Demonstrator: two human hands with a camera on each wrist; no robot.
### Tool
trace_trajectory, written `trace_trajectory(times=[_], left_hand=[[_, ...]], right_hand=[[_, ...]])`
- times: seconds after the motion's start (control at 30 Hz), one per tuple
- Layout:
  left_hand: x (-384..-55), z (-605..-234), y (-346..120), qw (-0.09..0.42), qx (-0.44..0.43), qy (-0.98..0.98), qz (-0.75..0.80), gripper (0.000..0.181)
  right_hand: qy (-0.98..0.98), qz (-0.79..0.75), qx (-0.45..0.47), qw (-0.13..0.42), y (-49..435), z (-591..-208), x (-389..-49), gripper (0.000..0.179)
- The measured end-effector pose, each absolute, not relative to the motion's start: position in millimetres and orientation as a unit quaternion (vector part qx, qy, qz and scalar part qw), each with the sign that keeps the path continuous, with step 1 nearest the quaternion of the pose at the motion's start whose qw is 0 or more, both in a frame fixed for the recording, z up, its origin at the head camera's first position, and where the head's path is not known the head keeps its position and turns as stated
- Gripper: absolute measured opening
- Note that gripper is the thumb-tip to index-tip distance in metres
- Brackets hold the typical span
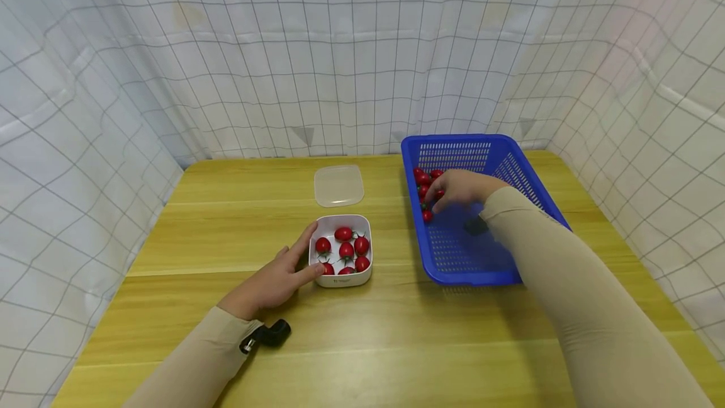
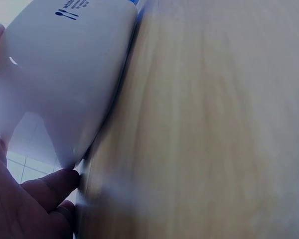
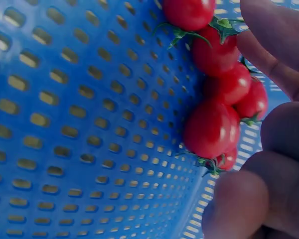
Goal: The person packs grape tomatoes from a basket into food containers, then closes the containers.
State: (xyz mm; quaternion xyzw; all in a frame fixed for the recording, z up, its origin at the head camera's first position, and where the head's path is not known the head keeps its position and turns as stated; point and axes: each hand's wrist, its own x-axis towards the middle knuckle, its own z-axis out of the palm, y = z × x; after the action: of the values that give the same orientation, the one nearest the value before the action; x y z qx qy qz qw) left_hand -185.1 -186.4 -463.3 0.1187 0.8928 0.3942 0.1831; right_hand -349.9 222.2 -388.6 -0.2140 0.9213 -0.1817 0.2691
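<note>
In the head view my left hand (image 1: 277, 279) holds the left side of a white square container (image 1: 343, 281), its thumb over the near left rim and its index finger along the far left corner. Several small red tomatoes (image 1: 346, 250) with green stems lie inside. The left wrist view shows fingers (image 2: 52, 189) at the base of the container's wall (image 2: 65, 74). My right hand (image 1: 461, 187) is inside a blue plastic basket (image 1: 433, 269), thumb and fingers apart beside a cluster of tomatoes (image 3: 209, 129) along the basket's left wall.
A translucent flat lid (image 1: 338, 186) lies on the wooden table (image 1: 226, 206) behind the container. White grid-patterned curtains (image 1: 340, 49) stand around the back and sides. A black mount (image 1: 272, 334) sticks out from the left sleeve, close over the table.
</note>
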Motion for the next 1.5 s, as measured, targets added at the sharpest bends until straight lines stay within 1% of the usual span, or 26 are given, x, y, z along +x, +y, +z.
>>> trace_trajectory(times=[0.17,0.33,0.6,0.83,1.17,1.5], left_hand=[[-184,-461,-185,0.183,0.118,0.892,0.397,0.085],[-184,-462,-186,0.183,0.118,0.89,0.401,0.085],[-183,-463,-186,0.185,0.117,0.889,0.403,0.085],[-183,-462,-185,0.187,0.113,0.89,0.401,0.085],[-184,-463,-185,0.184,0.118,0.889,0.402,0.085],[-185,-463,-184,0.183,0.121,0.889,0.403,0.086]], right_hand=[[0.922,-0.179,-0.195,0.282,219,-393,-348,0.031],[0.923,-0.185,-0.193,0.275,216,-394,-345,0.033],[0.922,-0.163,-0.211,0.282,208,-398,-344,0.037],[0.918,-0.159,-0.223,0.286,205,-400,-343,0.032],[0.922,-0.14,-0.189,0.306,203,-403,-341,0.024],[0.923,-0.128,-0.205,0.3,204,-407,-342,0.016]])
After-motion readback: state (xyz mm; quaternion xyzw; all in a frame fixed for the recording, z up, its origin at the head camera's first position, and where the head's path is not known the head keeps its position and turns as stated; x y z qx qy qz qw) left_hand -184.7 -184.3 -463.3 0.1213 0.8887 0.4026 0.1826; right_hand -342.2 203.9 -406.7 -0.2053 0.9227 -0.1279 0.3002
